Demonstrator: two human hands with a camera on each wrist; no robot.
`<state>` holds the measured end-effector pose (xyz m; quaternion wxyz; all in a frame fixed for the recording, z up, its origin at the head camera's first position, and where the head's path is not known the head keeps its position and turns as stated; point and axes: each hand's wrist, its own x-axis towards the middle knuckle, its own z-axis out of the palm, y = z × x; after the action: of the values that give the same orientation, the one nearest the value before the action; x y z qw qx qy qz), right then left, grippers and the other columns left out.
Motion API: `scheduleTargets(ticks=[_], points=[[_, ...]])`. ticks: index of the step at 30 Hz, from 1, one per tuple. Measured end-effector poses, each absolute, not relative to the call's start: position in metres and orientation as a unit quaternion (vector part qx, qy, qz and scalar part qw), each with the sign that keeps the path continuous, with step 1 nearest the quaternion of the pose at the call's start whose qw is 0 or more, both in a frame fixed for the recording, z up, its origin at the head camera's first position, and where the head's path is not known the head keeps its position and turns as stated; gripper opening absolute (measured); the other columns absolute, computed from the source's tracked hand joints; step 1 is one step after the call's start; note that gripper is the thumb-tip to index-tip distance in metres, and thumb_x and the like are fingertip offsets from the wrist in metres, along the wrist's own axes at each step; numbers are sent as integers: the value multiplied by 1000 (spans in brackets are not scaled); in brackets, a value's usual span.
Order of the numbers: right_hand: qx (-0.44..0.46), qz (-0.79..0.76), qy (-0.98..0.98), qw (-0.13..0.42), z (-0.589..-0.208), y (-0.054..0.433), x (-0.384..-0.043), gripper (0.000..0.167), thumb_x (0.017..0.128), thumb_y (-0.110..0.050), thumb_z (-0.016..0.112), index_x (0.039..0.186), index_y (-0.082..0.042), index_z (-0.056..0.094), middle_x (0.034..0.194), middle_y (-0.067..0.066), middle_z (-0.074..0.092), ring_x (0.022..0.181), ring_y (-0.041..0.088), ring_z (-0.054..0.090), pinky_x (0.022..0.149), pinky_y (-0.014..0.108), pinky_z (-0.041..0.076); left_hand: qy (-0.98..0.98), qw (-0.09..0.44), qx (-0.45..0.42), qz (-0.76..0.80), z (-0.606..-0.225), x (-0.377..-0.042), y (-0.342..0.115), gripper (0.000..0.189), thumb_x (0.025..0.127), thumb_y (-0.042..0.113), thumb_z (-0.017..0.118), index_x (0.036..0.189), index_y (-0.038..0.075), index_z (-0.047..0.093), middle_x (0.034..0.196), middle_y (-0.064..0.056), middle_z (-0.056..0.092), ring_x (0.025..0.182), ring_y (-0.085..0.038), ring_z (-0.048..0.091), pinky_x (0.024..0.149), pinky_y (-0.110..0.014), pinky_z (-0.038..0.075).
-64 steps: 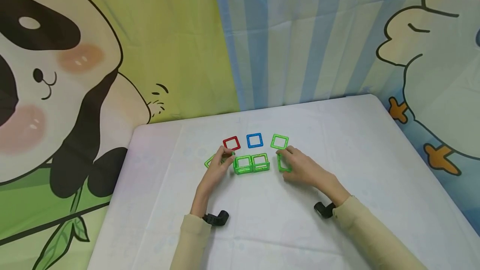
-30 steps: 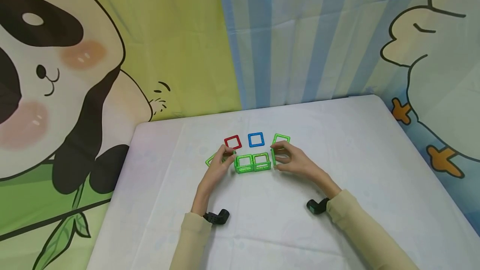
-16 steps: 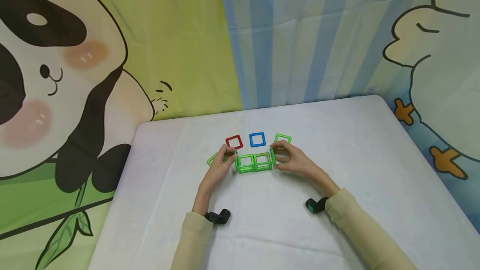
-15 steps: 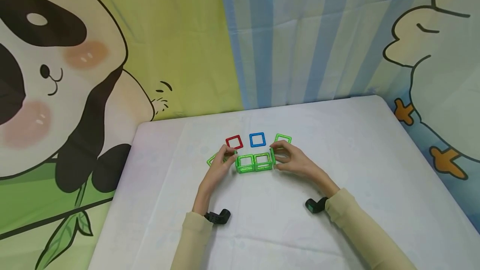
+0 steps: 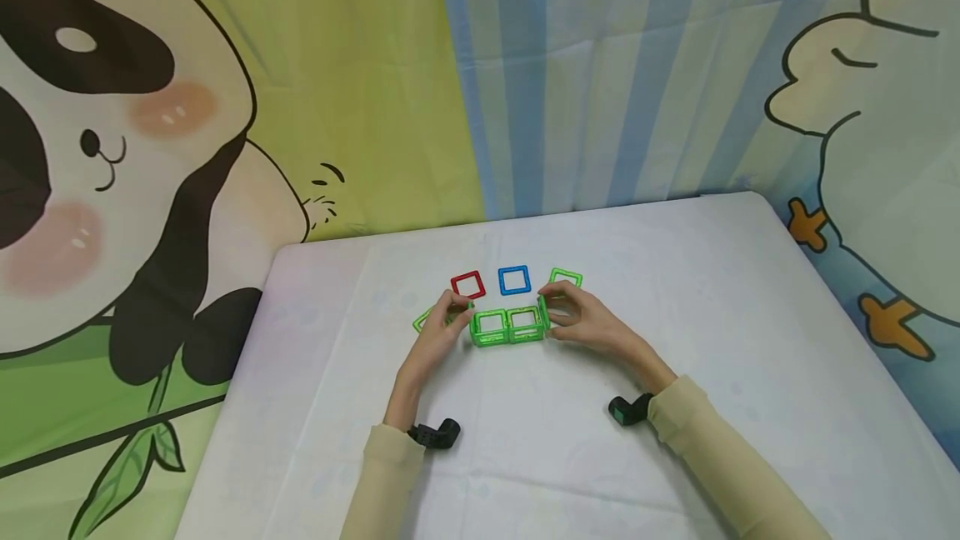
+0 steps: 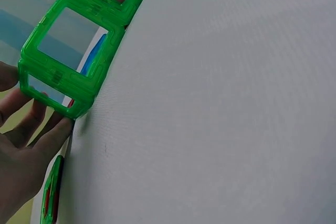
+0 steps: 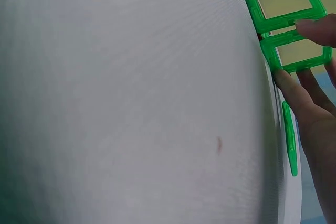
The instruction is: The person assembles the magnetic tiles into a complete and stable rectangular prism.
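Green square magnetic tiles form a low open row [image 5: 508, 327], two tiles long, standing on the white table. My left hand [image 5: 431, 344] holds the row's left end, its thumb and fingers around the end tile [image 6: 55, 80] in the left wrist view. At the opposite end, my right hand [image 5: 592, 322] pinches an upright green magnetic tile [image 7: 269, 53] between thumb and fingers. That tile sits right against the row's right end, its edge lined up beside the neighbouring tile [image 7: 255, 11].
Behind the row lie a red tile [image 5: 455, 287], a blue tile [image 5: 514, 291] and a green tile [image 5: 566, 272], partly covered by my right hand. Another green tile [image 5: 422, 321] lies left, partly behind my left hand. A printed cloth [image 5: 375, 107] hangs beyond the table [image 5: 600, 473].
My right hand has brought the green magnetic tile leftward from beside the row, turned it upright and set it against the right end. My left hand keeps its hold on the left end.
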<state>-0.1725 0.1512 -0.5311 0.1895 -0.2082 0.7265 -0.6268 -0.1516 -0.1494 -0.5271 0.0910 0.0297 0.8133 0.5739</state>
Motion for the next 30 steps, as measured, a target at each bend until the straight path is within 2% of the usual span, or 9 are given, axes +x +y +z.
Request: scheduleTargets(ticks=[7,14,24,27,30], points=[[-212,-630,722,191,-534,151,-172,65,85,13,71,143,7,42,149,29,42,144,48,41,108,38,48,813,94,31,573,-527,-150,-149,21,104,23,59,121,11,56,131,-8,61,128,-26,54,111,-54,39],[-218,-622,726,195,-532,149,-173,66,87,10,70,145,6,41,151,25,43,144,44,43,108,33,48,813,96,23,574,-523,-150,-149,23,104,21,58,123,8,56,131,-10,61,128,-28,54,112,-54,39],[-218,-579,754,219,-531,148,-171,71,90,0,74,152,1,39,156,23,41,146,43,42,110,41,47,822,92,19,562,-524,-145,-148,35,106,28,58,135,10,56,137,-9,61,133,-28,53,116,-54,38],[-215,-575,756,227,-527,148,-171,71,90,-1,74,152,0,39,157,22,41,146,42,42,110,42,47,818,78,-3,570,-522,-140,-144,41,107,33,55,140,9,54,139,-10,59,131,-28,57,112,-53,42],[-217,-568,760,228,-523,148,-171,71,90,-1,75,151,2,39,155,23,42,146,42,42,110,43,47,811,55,-45,581,-516,-130,-137,41,108,33,53,139,7,53,137,-12,59,121,-29,64,104,-48,50]])
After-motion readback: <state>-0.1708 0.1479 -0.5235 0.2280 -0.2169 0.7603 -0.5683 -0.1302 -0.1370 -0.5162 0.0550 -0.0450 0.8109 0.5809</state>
